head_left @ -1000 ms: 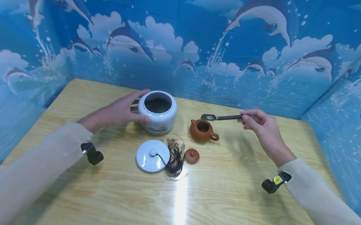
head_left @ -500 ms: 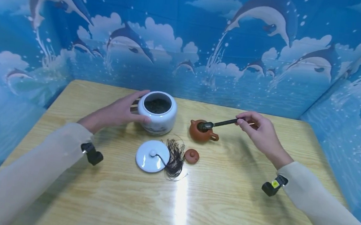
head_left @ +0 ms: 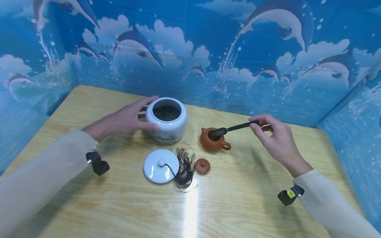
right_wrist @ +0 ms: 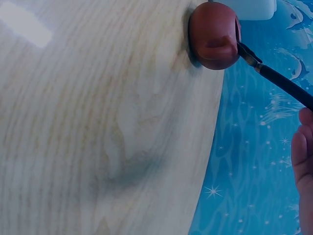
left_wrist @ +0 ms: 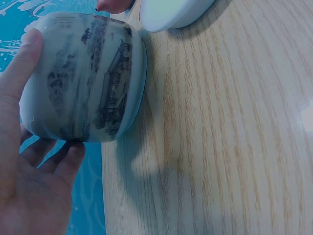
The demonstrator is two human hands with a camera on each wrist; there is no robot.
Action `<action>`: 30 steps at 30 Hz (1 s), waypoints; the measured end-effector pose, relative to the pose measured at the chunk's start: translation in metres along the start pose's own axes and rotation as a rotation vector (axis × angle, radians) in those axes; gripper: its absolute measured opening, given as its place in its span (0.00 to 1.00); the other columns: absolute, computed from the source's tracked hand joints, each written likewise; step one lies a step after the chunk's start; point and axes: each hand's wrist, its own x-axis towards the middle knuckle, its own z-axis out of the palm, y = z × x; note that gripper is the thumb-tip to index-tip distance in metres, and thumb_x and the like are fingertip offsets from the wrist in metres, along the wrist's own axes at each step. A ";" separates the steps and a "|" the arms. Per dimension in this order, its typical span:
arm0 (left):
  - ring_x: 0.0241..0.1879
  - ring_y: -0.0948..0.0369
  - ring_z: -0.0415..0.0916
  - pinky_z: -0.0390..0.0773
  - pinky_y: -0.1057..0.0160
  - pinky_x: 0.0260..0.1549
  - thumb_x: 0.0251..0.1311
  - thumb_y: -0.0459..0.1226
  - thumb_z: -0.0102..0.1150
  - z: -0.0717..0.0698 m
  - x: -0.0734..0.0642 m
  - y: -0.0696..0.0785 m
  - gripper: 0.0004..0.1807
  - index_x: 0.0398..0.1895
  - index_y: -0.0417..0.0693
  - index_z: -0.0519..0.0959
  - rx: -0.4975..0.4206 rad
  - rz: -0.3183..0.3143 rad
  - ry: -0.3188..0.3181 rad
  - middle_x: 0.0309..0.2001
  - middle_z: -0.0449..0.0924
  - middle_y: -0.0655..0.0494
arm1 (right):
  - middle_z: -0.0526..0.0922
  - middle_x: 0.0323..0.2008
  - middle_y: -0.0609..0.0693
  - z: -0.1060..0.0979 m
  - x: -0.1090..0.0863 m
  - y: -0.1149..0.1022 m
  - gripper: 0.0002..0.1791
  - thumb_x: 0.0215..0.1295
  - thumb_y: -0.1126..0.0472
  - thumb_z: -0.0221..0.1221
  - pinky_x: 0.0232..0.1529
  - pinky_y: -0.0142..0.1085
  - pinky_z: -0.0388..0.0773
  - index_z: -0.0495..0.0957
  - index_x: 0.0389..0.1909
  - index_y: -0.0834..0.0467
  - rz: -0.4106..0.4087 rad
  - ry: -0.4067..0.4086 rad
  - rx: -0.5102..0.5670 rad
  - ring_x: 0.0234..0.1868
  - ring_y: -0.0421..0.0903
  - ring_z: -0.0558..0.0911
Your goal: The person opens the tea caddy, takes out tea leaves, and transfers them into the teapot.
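Note:
My left hand holds the side of a white porcelain jar, thumb in front and fingers behind. Dark, leaf-like contents show inside it; the left wrist view shows a painted landscape on its wall. Between the thumb and fingers of my right hand is the dark handle of a small scoop. The scoop's head dips into the mouth of a brown clay teapot, tilted downward, its tip hidden inside. In the right wrist view the scoop slants in over the teapot's rim, above the handle.
The jar's white lid lies in front of the jar. Beside it are a tangle of dark thin strands and the teapot's small brown lid. A dolphin-print backdrop rises behind the wooden table.
My right hand has tipped the scoop down from above the teapot into its mouth, and the scoop's head has turned over. The left hand and the jar stay where they were.

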 end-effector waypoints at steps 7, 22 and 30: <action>0.88 0.42 0.48 0.52 0.31 0.85 0.61 0.58 0.79 0.000 0.000 0.001 0.65 0.92 0.57 0.44 -0.001 -0.011 -0.004 0.90 0.46 0.47 | 0.90 0.46 0.50 -0.002 0.004 -0.004 0.12 0.83 0.58 0.61 0.48 0.25 0.81 0.86 0.60 0.55 -0.063 0.023 -0.063 0.46 0.41 0.84; 0.88 0.42 0.49 0.53 0.32 0.85 0.62 0.56 0.79 0.001 0.000 0.001 0.65 0.92 0.58 0.44 -0.013 0.004 -0.002 0.90 0.45 0.49 | 0.89 0.50 0.54 -0.005 0.005 -0.002 0.15 0.84 0.56 0.60 0.50 0.24 0.78 0.85 0.63 0.55 -0.034 0.043 -0.038 0.47 0.33 0.81; 0.88 0.42 0.49 0.53 0.33 0.85 0.63 0.56 0.78 0.002 0.001 -0.002 0.64 0.92 0.57 0.44 -0.019 0.001 -0.001 0.90 0.45 0.48 | 0.87 0.52 0.53 -0.008 0.020 -0.009 0.23 0.84 0.42 0.57 0.45 0.27 0.83 0.82 0.66 0.52 0.161 0.040 0.170 0.48 0.40 0.85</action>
